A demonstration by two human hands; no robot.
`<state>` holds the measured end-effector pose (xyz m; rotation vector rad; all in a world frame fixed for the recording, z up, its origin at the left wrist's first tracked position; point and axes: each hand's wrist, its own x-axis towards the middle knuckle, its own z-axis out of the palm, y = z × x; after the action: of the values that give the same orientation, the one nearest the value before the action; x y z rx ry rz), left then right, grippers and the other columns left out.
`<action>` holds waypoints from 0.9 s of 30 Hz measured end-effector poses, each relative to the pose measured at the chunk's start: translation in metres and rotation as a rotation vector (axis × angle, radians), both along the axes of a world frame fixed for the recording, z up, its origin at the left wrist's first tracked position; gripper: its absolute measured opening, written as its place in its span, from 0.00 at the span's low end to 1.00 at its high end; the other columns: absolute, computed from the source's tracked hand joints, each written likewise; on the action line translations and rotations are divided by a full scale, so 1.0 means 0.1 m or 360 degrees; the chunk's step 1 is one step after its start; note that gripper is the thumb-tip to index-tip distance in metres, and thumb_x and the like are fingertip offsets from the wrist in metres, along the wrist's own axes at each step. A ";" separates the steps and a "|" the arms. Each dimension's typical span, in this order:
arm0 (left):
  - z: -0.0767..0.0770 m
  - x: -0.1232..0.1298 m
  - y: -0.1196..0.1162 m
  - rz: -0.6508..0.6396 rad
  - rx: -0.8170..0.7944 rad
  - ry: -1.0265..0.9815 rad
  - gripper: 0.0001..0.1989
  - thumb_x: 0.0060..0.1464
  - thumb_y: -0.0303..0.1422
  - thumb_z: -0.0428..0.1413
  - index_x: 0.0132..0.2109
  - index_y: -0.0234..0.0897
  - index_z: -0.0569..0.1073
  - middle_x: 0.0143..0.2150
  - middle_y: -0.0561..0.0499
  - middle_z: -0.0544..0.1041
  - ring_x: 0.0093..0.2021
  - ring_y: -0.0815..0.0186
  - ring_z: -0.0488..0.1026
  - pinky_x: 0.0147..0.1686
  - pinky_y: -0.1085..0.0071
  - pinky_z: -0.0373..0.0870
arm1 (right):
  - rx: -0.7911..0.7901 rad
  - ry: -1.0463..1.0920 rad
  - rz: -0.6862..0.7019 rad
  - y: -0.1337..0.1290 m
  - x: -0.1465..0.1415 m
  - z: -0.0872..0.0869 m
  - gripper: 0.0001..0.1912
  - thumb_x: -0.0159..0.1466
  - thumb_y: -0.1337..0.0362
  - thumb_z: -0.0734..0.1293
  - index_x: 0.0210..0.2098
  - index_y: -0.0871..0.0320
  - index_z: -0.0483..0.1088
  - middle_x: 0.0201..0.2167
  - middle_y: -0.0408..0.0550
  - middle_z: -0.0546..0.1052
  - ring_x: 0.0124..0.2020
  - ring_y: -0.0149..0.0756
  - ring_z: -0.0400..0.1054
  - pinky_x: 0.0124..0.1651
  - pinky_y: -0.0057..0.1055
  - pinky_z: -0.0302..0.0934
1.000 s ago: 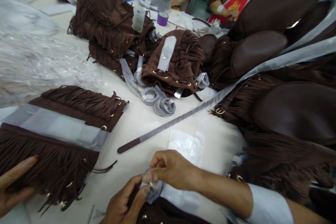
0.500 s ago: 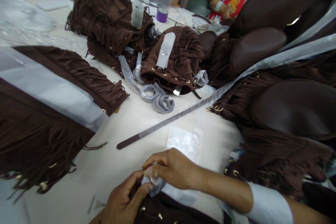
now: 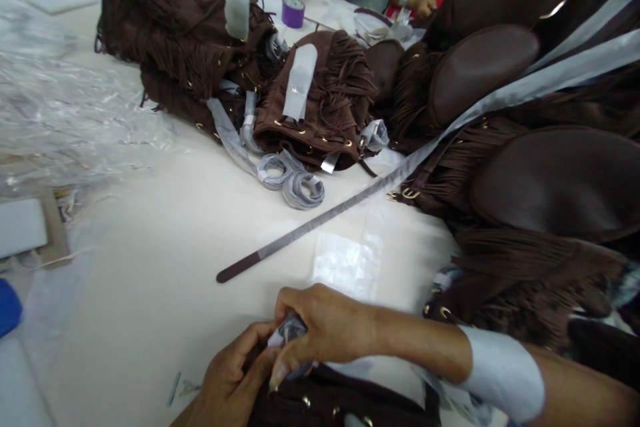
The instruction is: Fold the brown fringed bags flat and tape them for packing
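Both hands meet at the lower middle, over a dark brown bag point(image 3: 345, 397) with gold eyelets. Between them is a small wrapped bundle point(image 3: 294, 328) in grey plastic. My left hand point(image 3: 233, 373) pinches its left side with thumb and forefinger. My right hand point(image 3: 320, 330) is curled over its top and right side, thumb pointing down. The palms' undersides are hidden. Beyond the hands, a long strap point(image 3: 310, 223) in grey wrap lies diagonally, its brown tip bare. A clear plastic bag point(image 3: 345, 263) lies flat just past my right hand.
Fringed brown bags stand at the back left point(image 3: 160, 20), middle point(image 3: 320, 97) and right point(image 3: 555, 180). Coiled wrapped straps point(image 3: 303, 189) lie before the middle bag. A purple tape roll point(image 3: 293, 13) is behind. Crumpled clear plastic point(image 3: 75, 113) covers the left. Other people's hands show at the far side.
The large fringed piece at the left has gone from view, uncovering plastic and table. My right thumb has moved down over the bundle. The view has shifted slightly.
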<state>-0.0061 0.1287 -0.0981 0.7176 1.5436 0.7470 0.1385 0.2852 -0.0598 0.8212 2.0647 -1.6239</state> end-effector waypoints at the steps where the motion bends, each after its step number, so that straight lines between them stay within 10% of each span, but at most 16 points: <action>1: -0.01 -0.02 -0.01 -0.0015 0.0028 -0.0035 0.23 0.55 0.52 0.53 0.48 0.40 0.75 0.40 0.50 0.80 0.39 0.60 0.76 0.42 0.69 0.72 | -0.0014 -0.0011 -0.0004 0.00 -0.01 -0.02 0.32 0.48 0.45 0.75 0.46 0.54 0.69 0.33 0.42 0.76 0.30 0.32 0.68 0.28 0.23 0.57; 10: 0.10 0.04 -0.04 0.0413 -0.0055 -0.0236 0.28 0.54 0.48 0.58 0.58 0.44 0.60 0.48 0.48 0.78 0.20 0.75 0.61 0.22 0.76 0.63 | -0.0080 0.0122 -0.0071 -0.07 -0.06 -0.01 0.22 0.58 0.50 0.70 0.50 0.51 0.72 0.34 0.41 0.77 0.31 0.30 0.69 0.35 0.24 0.59; 27: -0.10 -0.13 -0.25 0.0115 -0.0116 0.0075 0.26 0.54 0.50 0.57 0.54 0.41 0.65 0.47 0.46 0.79 0.46 0.61 0.78 0.41 0.74 0.76 | -0.0084 0.0133 -0.0237 0.05 0.13 0.10 0.11 0.58 0.60 0.69 0.38 0.56 0.76 0.25 0.38 0.75 0.27 0.26 0.69 0.31 0.21 0.60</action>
<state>-0.0195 0.1037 -0.1077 0.6318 1.6385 0.7280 0.1519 0.2901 -0.0500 0.9234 2.0495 -1.8124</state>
